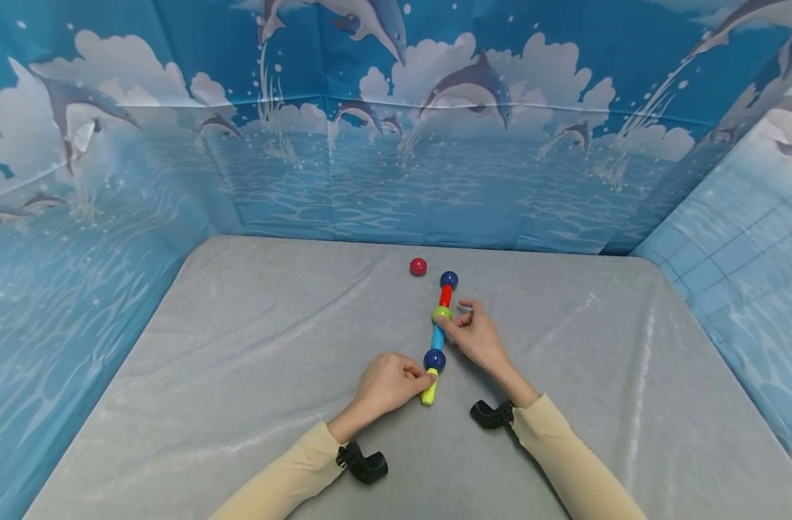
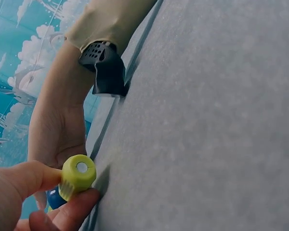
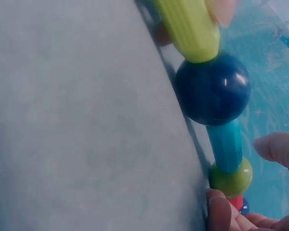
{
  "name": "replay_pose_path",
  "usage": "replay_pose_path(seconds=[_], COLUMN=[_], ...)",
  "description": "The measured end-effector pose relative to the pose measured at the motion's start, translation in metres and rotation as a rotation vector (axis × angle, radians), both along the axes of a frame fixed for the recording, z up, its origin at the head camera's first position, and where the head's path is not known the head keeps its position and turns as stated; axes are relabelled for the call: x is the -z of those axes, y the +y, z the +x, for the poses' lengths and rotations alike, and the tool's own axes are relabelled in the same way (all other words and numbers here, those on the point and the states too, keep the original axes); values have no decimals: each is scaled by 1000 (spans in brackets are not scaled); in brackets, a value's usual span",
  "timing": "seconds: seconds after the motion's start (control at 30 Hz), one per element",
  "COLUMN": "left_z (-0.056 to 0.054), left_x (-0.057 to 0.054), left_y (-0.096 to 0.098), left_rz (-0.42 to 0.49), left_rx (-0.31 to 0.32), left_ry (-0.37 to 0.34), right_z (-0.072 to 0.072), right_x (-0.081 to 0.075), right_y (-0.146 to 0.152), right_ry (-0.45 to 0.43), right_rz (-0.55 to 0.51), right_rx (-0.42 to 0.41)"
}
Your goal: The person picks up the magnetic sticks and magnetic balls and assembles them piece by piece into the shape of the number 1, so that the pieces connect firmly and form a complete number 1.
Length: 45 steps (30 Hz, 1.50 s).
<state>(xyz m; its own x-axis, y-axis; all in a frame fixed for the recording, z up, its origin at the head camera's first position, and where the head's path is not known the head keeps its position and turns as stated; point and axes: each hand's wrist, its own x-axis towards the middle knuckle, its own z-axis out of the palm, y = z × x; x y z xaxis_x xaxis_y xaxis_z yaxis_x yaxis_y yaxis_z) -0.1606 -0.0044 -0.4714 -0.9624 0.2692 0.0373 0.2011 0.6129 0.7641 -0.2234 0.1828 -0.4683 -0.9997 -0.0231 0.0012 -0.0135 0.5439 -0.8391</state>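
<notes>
A chain of magnetic balls and rods lies on the table. From far to near it has a dark blue ball [image 1: 449, 280], a red rod [image 1: 445, 296], a lime green ball [image 1: 441, 315], a light blue rod [image 1: 437, 337], a second dark blue ball [image 3: 213, 89] and a yellow-green rod [image 2: 80, 174]. My left hand [image 1: 390, 383] pinches the yellow-green rod between thumb and fingers. Around the lime green ball is my right hand [image 1: 479, 338], its thumb raised apart from the chain in the right wrist view. Its fingers lie close to that ball; contact is unclear.
A loose red ball [image 1: 418, 267] lies near the table's far edge, left of the chain. The grey cloth-covered table [image 1: 272, 310] is bordered by a dolphin-print curtain [image 1: 383, 180]. Black wrist mounts [image 1: 367, 466] stick out from both sleeves.
</notes>
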Motion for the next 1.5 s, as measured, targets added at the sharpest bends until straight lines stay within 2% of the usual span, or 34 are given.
replay_pose_path(seconds=[0.43, 0.63, 1.0, 1.2, 1.5], left_z=[-10, -16, -23, -26, -28], left_x=[1, 1, 1, 1, 3], left_y=[2, 5, 10, 13, 19], left_rz=[26, 27, 10, 11, 15], left_rx=[9, 4, -6, -16, -28], left_ry=[18, 36, 50, 53, 58], right_z=[22, 26, 25, 21, 18], right_x=[-6, -6, -6, -9, -11], right_y=[6, 5, 1, 1, 0], right_ry=[-27, -58, -97, -99, -126], right_rz=[47, 51, 81, 112, 103], right_rx=[-13, -18, 17, -6, -9])
